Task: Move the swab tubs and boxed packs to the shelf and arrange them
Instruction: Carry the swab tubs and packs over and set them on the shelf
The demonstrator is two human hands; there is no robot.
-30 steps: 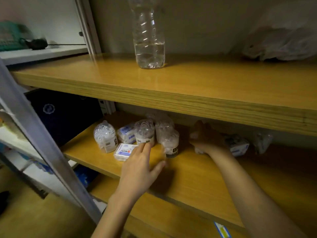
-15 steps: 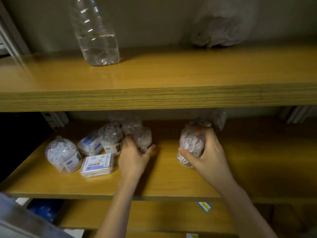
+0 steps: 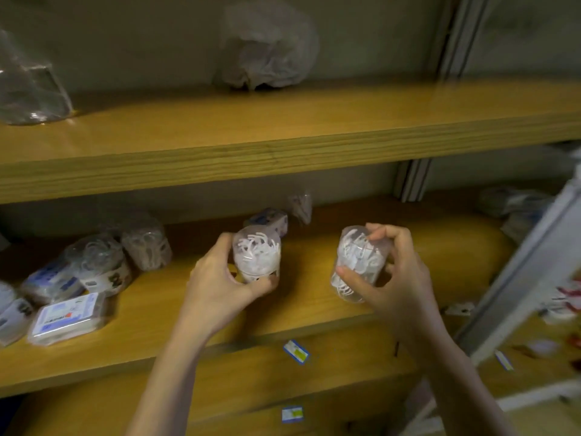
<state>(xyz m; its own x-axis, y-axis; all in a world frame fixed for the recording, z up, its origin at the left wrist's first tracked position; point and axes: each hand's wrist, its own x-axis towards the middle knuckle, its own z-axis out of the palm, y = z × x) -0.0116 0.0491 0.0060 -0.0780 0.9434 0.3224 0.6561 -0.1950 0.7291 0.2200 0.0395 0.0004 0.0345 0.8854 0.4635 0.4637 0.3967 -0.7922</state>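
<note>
My left hand [image 3: 217,284] grips a clear tub of white swabs [image 3: 257,256], held upright just above the middle wooden shelf [image 3: 157,313]. My right hand [image 3: 396,278] grips a second clear swab tub [image 3: 358,262], tilted, to the right of the first. On the shelf's left stand two more tubs [image 3: 97,262] [image 3: 146,243] and flat boxed packs [image 3: 67,316] [image 3: 50,280]. Another boxed pack [image 3: 268,220] and a small clear pack [image 3: 301,206] sit behind my hands near the back wall.
The upper shelf [image 3: 283,130] holds a clear water bottle [image 3: 28,86] at left and a crumpled plastic bag [image 3: 267,48]. A grey metal upright [image 3: 528,275] slants at the right, with blurred items beyond it. Price labels [image 3: 296,351] stick to the lower shelf edges.
The view has swung right. My left hand has picked up a tub from the left group, and my right hand has brought its tub forward and tilted it.
</note>
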